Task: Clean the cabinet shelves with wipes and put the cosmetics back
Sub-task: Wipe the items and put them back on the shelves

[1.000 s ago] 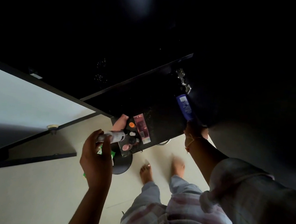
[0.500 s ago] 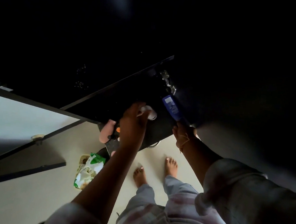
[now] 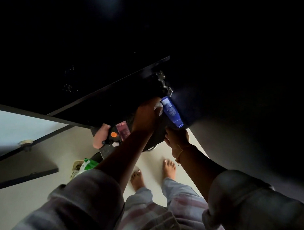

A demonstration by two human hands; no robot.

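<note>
Curling round a pale container (image 3: 158,106), of which only the rounded end shows, the left hand (image 3: 145,118) reaches across the dark panel (image 3: 111,107) and brings the container right up against the blue tube (image 3: 172,112) that lies slanted near the far right corner. The right hand (image 3: 176,138) grips the panel's near edge, fingers folded over it, seemingly to steady it. Whether the panel is a cabinet shelf or a tray cannot be told in this gloom. Other cosmetics sit at its near left end: a pink palette (image 3: 122,129), an orange cap (image 3: 113,134) and a rounded pink bottle (image 3: 100,136) at the very edge. A metal hinge (image 3: 163,80) glints just beyond the blue tube, and a green and white wipes pack (image 3: 88,164) lies on the pale floor (image 3: 28,195) below. The step in hand looks like setting the container down beside the tube. To do it well, lower it flat and parallel to the tube, loosen the fingers only once it rests, and keep the panel level so nothing rolls toward the crowded left edge.
</note>
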